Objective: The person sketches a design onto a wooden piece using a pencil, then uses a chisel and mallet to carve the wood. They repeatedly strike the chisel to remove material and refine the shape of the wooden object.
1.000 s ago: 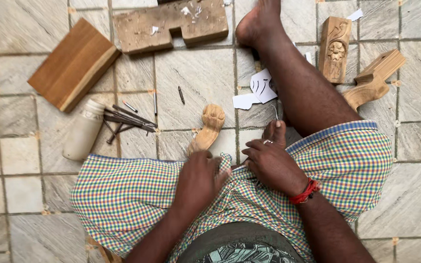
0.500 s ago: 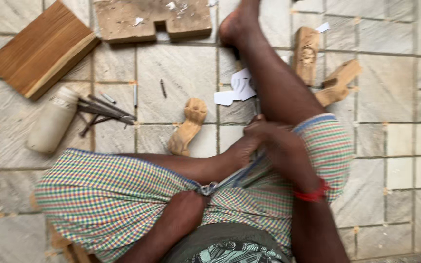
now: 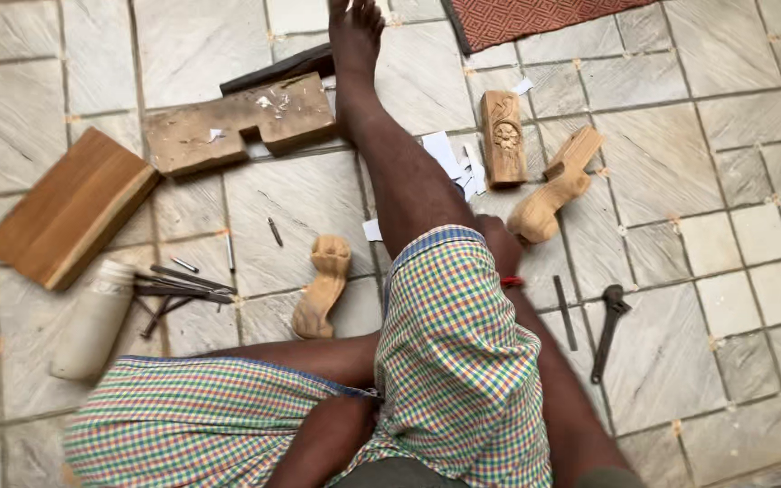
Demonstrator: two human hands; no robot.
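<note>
Reaching toward the carved leg [image 3: 549,203], the right hand [image 3: 499,244] shows no clear grip; I cannot tell. The left hand is hidden. Stiff, probably light wood, best grasped mid-shaft.

Carved leg [image 3: 321,287] – bare matt wood

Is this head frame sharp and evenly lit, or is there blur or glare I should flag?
Head view: soft, even daylight with no glare. Motion blur smears the pale wooden mallet and the lower left; the carved wooden leg and tiled floor read fairly sharp. The right hand reaches toward another carved piece, partly hidden behind the knee; the left hand is out of sight.
</note>
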